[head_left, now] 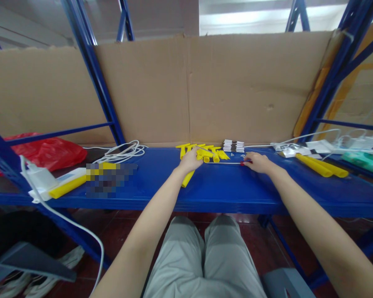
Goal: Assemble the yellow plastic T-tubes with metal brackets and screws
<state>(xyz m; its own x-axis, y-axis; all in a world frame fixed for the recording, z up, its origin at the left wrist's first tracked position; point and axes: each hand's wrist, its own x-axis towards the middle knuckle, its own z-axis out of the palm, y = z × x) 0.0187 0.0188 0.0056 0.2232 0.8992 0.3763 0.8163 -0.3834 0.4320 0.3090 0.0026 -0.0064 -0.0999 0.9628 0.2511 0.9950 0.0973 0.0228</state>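
Note:
My left hand (190, 161) is closed around a yellow plastic piece (188, 179), whose handle-like end sticks out below the palm; its upper part is hidden among similar pieces. A heap of yellow T-shaped plastic pieces (216, 156) lies just beyond and right of that hand. Between the hands a thin metal rod with a red end, looking like a screwdriver (225, 163), lies along the blue tabletop (224, 186). The fingers of my right hand (257, 162) are bent together at its red end. A stack of white pieces with dark middles (233, 145) stands behind, near small metal bits (243, 156).
Leftward are a coiled white cable (124, 151), a red plastic bag (49, 151), a power strip and a yellow tube (69, 186). Yellow tubes (315, 165) and silvery packets (290, 150) lie at right. A cardboard wall (236, 87) closes off the back between blue posts.

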